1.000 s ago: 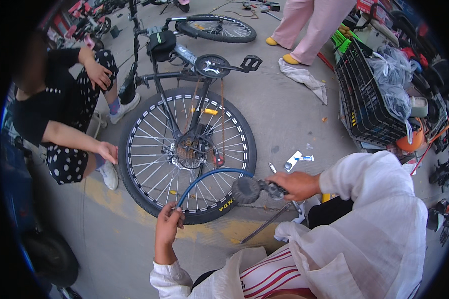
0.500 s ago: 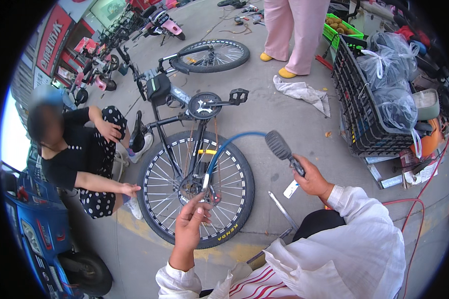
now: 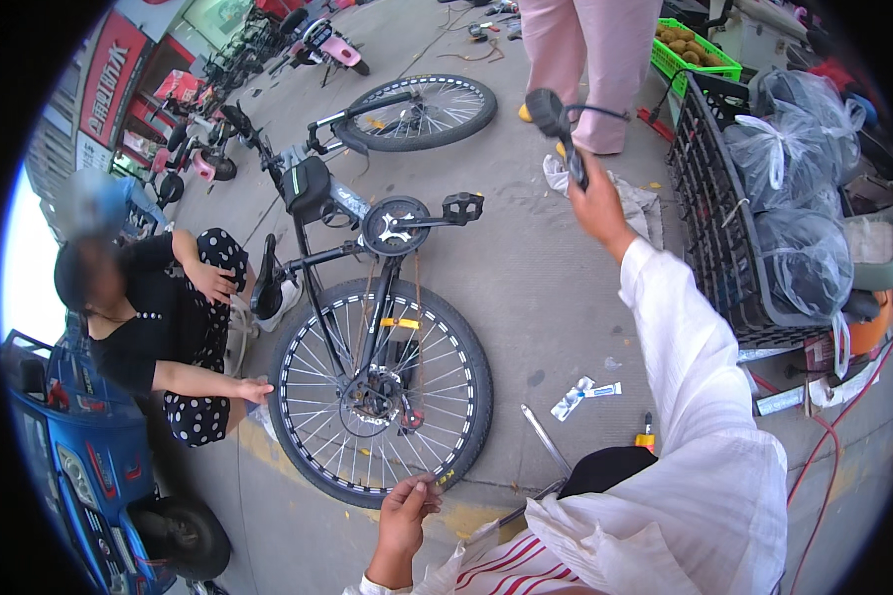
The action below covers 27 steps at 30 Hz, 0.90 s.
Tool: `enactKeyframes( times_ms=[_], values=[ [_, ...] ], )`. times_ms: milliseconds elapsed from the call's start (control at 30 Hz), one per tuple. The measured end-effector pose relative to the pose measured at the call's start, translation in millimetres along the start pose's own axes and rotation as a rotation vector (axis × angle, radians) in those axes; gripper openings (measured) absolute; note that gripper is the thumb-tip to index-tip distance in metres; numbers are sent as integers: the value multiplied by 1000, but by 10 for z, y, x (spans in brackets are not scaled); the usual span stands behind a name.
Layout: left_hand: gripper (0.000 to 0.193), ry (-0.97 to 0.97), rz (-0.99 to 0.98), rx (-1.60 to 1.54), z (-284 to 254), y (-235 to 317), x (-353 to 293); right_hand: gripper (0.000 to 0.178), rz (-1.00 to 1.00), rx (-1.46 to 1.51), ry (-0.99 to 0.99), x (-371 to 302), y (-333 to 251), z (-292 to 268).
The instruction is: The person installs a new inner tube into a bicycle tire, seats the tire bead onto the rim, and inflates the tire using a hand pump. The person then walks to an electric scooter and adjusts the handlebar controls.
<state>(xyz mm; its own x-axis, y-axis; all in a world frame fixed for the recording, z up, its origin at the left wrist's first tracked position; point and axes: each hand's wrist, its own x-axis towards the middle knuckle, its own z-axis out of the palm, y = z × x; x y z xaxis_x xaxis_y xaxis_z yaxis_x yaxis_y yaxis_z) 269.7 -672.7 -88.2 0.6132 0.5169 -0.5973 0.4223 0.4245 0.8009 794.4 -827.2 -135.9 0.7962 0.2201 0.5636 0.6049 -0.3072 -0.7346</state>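
My right hand (image 3: 601,203) is raised at the upper right, closed around the handle of a dark tyre inflator (image 3: 556,124). A short hose sticks out from the inflator's round head. At the near edge of the bicycle wheel (image 3: 456,342), my left hand (image 3: 405,521) has its fingers curled with the thumb pressed to them. Its fingertips overlap the tyre; whether they hold anything is hidden. The black bicycle (image 3: 313,248) lies on its side on the pavement. Another person's hand (image 3: 255,390) touches the wheel's left edge.
A person in black crouches left beside a blue vehicle (image 3: 94,506). Pink trousers (image 3: 590,69) stand at the back. To the right are a black crate (image 3: 709,198), plastic bags (image 3: 794,253) and a red hose (image 3: 814,466). A metal bar (image 3: 546,434), small packets (image 3: 573,399) and a yellow-black tool (image 3: 646,433) lie nearby.
My right hand has lifted the inflator up and away, and its hose no longer arcs over the wheel. My left hand has dropped from near the hub to the tyre's near edge.
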Motion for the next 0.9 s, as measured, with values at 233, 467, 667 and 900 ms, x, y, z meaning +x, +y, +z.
enactKeyframes(
  times_ms=[233,467,667,900],
  values=[
    [19,162,-54,-91,-152,-371,-78,42,156,-217,138,929,283,122],
    [21,185,-101,-22,-218,-527,-151,36,161,-188,95,1020,308,208],
    [24,212,-130,-3,-337,-661,-190,30,62,-147,117,1012,316,272],
    [30,206,-168,48,-438,-846,-290,31,5,-150,124,993,246,273]
  ],
)
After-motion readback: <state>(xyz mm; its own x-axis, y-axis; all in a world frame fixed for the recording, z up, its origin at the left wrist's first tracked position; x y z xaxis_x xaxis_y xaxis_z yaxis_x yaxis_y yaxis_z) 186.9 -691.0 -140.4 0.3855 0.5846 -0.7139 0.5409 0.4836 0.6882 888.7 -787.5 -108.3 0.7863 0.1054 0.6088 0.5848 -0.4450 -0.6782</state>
